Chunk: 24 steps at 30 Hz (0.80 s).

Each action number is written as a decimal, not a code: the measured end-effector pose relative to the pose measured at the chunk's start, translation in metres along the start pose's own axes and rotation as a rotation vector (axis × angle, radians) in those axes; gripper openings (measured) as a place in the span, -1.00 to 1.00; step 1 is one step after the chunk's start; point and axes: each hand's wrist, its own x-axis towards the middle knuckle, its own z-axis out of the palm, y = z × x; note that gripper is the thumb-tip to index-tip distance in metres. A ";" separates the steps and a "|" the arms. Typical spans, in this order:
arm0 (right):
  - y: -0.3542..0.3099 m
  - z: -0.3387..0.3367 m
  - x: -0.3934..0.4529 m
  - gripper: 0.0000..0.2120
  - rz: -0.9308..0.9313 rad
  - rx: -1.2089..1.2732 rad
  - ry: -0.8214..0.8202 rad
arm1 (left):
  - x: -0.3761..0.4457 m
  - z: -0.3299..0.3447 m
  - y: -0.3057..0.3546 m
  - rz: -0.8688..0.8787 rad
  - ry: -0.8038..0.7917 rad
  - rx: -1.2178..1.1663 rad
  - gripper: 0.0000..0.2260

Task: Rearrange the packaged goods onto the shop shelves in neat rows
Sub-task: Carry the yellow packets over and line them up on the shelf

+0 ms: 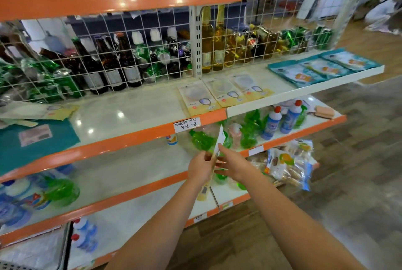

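Packet (thin) between both hands' fingers

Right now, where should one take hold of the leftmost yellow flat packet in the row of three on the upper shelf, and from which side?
Take the leftmost yellow packet by its near short edge, coming from the front of the shelf. It lies flat, its lower end slightly overhangs the orange shelf lip, so a thumb and fingers can pinch it there. Its right side lies close against the next packet.

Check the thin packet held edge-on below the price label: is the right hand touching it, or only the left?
Cannot tell. In the head view the left hand pinches the packet; the right hand lies beside its edge with no plain contact or gap.
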 end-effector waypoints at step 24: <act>-0.051 -0.170 -0.005 -0.67 -0.221 0.104 0.548 | 0.044 0.074 0.094 0.680 -0.257 0.422 -0.73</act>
